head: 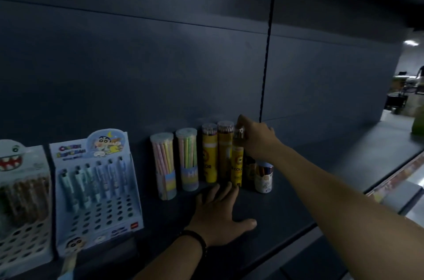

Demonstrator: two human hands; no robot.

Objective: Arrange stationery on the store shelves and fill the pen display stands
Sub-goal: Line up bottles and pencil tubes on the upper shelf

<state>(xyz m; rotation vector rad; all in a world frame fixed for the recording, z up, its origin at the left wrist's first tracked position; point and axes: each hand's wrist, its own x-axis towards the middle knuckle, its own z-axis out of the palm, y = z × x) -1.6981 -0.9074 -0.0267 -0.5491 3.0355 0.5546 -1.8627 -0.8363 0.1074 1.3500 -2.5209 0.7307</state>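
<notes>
The right hand (257, 139) has its grip clenched round the cap of a yellow pencil tube (237, 165), which stands on the shelf (298, 199) just below. Left of the grip, two yellow tubes (210, 153) and two pastel tubes (163, 165) already stand in a row. The left hand (220, 208) lies flat and released on the shelf below. Far left, the pen display stand (98, 188) shows mostly unfilled holes, so much likely remains.
</notes>
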